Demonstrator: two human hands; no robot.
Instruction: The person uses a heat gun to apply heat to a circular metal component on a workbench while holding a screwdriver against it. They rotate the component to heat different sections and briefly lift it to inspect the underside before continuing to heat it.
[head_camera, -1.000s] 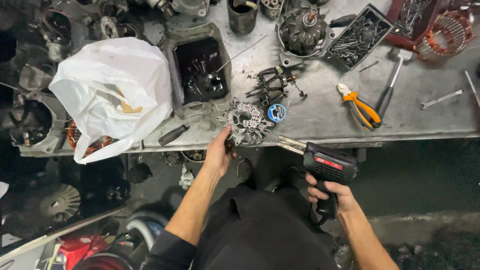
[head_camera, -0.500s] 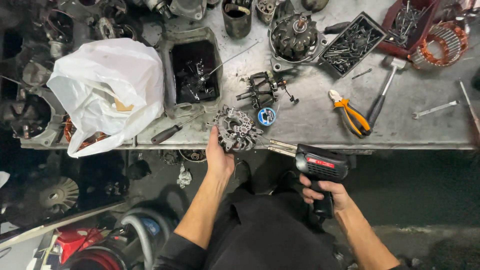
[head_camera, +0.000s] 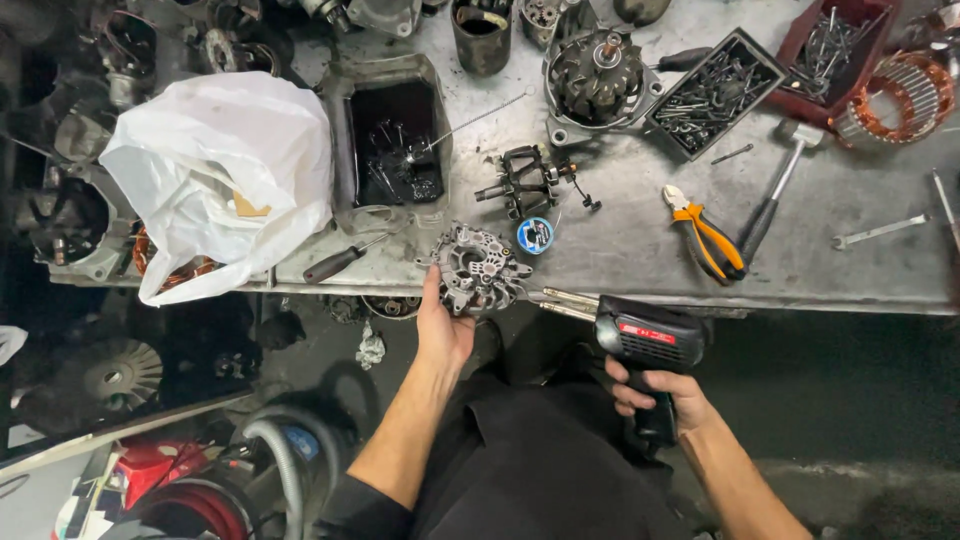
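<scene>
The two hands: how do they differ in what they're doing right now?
The left hand reaches up to the bench edge, its fingers on a grey metal finned part; the right hand stays lower, below the bench, wrapped around the grip of a black gun-shaped tool. The left hand's part rests on the table; the right hand's tool hangs in the air, its tip pointing at that part. Both hands are bare.

Bright overhead light falls on the table (head_camera: 640, 250) in the upper frame, and the white bag (head_camera: 215, 170) glares, nearly blown out. Below the edge everything drops into deep shadow. Focus is sharp; edges bend slightly.
</scene>
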